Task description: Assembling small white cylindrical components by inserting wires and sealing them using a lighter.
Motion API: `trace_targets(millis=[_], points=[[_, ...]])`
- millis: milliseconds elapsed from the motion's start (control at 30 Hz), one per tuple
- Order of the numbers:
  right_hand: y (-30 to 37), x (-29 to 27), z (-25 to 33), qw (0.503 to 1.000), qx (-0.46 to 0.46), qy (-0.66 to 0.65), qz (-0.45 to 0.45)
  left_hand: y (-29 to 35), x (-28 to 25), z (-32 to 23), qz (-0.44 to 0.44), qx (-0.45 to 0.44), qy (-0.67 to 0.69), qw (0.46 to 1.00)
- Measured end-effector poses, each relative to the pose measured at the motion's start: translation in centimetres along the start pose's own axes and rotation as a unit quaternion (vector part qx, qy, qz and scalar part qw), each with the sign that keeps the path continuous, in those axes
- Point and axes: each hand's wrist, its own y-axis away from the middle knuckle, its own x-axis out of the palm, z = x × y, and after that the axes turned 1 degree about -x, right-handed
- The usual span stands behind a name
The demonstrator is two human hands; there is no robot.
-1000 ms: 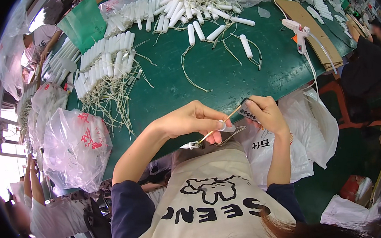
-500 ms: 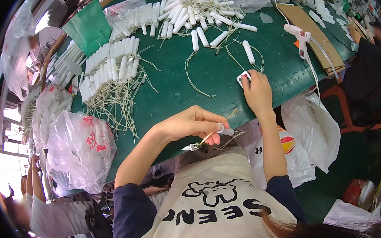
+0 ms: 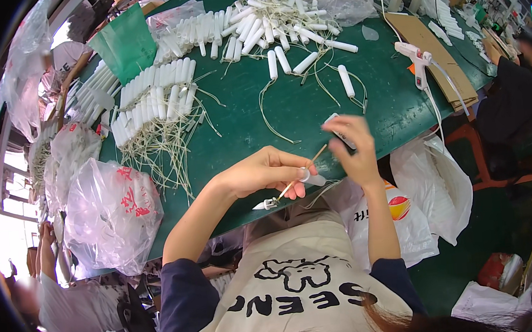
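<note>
My left hand [image 3: 273,170] is closed in a pinch around a thin yellowish wire lead [image 3: 320,153] and a short white plastic tube [image 3: 313,179] near the table's front edge. At the lead's lower left end hangs a white flame-shaped bulb [image 3: 264,205] on a small socket. A loop of pale cord trails below the tube. To the right, my right hand [image 3: 358,151] is smeared by motion, its fingers and thumb around a small white remote control [image 3: 339,132]. The remote is tilted, and its buttons are hard to make out.
White candle-like tubes with cords lie in a pile [image 3: 266,23] at the back and in rows [image 3: 159,99] at left. A single tube [image 3: 345,81] lies beyond my right hand. A glue gun [image 3: 418,61] rests by cardboard [image 3: 437,56]. A plastic bag [image 3: 115,211] bulges at the left edge.
My right hand has come off the tabletop, bringing the remote control nearer and tilting it. My left hand stays almost in place with the bulb and tube.
</note>
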Motion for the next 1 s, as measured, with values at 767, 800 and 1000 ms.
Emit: trace_targets(millis=[767,800,1000], points=[[2.9,-2.0,5.3,0.989,0.139,-0.033,0.031,-0.7,-1.9,2.7,-0.332,0.1,-0.586,0.733],[2.7,-1.8,5.6,0.989,0.14,-0.034,0.031,-0.6,-1.6,2.5,-0.331,0.099,-0.586,0.733],[1.8,-0.5,6.5,0.99,0.039,0.129,0.051,-1.4,1.0,0.4,-0.212,0.093,-0.103,0.967]])
